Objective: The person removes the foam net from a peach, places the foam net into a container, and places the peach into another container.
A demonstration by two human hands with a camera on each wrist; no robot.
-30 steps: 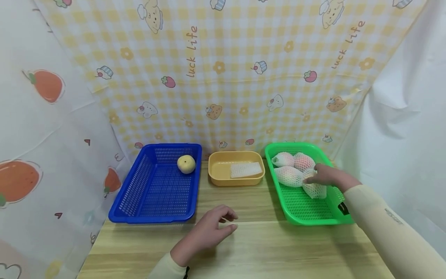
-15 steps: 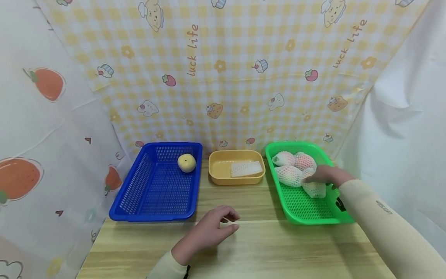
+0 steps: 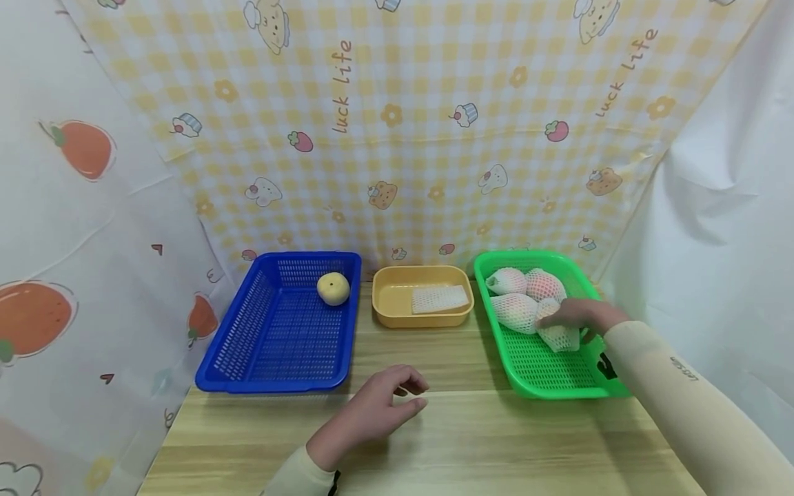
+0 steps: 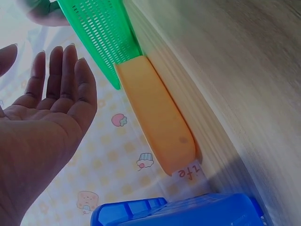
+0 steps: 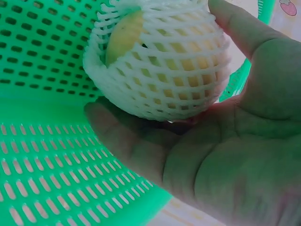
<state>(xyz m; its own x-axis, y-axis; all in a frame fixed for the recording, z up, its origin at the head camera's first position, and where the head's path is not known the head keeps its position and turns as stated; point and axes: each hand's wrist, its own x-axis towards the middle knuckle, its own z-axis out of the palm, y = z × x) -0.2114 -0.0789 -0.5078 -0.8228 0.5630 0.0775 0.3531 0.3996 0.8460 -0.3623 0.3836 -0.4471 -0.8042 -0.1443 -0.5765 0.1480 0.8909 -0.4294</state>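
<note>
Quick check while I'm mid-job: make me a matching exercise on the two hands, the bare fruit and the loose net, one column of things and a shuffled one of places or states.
Things
1. left hand
2. bare fruit
3. right hand
4. loose net

Places or states
A. in the yellow tray
B. holding a wrapped fruit
C. in the blue basket
D. holding nothing

Pairs: 1-D, 2-C, 3-B, 4-A

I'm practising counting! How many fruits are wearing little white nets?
4, all in the green basket: back-left fruit, back-right fruit, front-left fruit and front-right fruit, gripped by the right hand. Another could be hidden behind that hand.
</note>
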